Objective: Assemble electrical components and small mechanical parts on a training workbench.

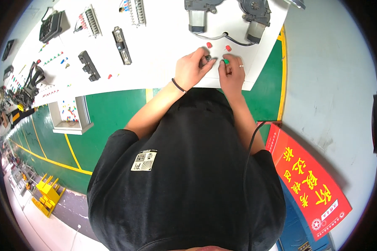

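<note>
Below leftmost motor [197,20], left grip [191,67] pinches small dark part [208,57], right grip [233,74] pinches green piece [226,61], likely for fine control.

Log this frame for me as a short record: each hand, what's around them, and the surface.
Left hand: pinching a small dark piece, kind unclear
Right hand: pinching a small green piece
Just beyond hands: two small red pieces
Farther back: two motor-like units with cables
Surface: white table
Left side: open drawer holding small colourful parts
</note>
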`<state>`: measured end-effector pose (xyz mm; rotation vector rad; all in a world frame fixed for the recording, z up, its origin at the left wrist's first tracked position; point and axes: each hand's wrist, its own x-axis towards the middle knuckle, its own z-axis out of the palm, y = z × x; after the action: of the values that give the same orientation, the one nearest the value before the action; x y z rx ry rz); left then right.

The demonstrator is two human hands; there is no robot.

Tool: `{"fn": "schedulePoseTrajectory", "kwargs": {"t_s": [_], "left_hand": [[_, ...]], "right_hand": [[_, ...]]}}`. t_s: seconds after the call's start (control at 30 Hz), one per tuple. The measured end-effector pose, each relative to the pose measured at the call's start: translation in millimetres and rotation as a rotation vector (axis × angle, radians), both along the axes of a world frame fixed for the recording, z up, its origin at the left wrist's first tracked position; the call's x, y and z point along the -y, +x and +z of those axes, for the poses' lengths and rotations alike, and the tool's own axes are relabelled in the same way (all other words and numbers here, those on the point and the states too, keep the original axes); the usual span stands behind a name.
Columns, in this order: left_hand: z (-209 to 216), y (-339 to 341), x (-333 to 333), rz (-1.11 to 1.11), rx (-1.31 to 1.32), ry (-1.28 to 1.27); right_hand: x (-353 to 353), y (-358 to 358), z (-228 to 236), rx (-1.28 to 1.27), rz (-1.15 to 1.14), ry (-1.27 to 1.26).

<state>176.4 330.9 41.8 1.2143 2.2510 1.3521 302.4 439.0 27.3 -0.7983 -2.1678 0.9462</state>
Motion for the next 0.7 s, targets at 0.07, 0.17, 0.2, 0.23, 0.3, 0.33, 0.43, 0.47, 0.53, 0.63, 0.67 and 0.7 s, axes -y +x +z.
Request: {"fn": "schedulePoseTrajectory", "kwargs": {"t_s": [0.07,0.17,0.2,0.23,0.3,0.33,0.43,0.47,0.53,0.63,0.67,0.7], "left_hand": [[6.0,2.7,2.3,-0.016,0.020,0.031],[-16.0,-1.9,2.0,-0.086,-0.104,0.161],[-11.6,0.8,2.9,-0.074,-0.083,0.170],[-10.5,3.4,2.5,-0.060,-0.084,0.167],[-8.8,8.3,-2.4,0.052,0.099,0.057],[-9.3,13.1,-5.2,0.111,0.089,0.055],[-15.7,25.0,-13.1,0.252,0.119,0.142],[-23.6,29.2,-12.0,0.253,0.146,0.194],[-12.9,34.8,-10.9,0.240,0.145,0.178],[-15.0,32.4,-5.4,0.174,0.030,0.126],[-19.6,35.0,-5.8,0.208,0.012,0.112],[-18.4,37.2,-8.7,0.241,-0.008,0.097]], "right_hand": [[0.8,3.9,-4.0,0.041,-0.019,-0.056],[-8.5,2.4,-6.7,0.114,-0.021,-0.164],[-10.1,3.0,-8.8,0.061,0.008,-0.083],[-11.8,4.3,-10.4,0.007,0.036,-0.002],[-15.9,7.3,-10.7,0.024,0.074,-0.033],[-19.2,8.6,-9.3,0.042,0.097,-0.060],[-27.1,14.8,-2.9,0.080,0.209,-0.080],[-26.5,17.6,-5.2,0.042,0.227,-0.084],[-31.5,27.8,-4.8,0.049,0.288,-0.129],[-40.6,41.0,-8.5,0.052,0.359,-0.210],[-45.9,45.2,-10.3,0.045,0.394,-0.215],[-50.6,46.9,-11.5,0.035,0.428,-0.221]]}}
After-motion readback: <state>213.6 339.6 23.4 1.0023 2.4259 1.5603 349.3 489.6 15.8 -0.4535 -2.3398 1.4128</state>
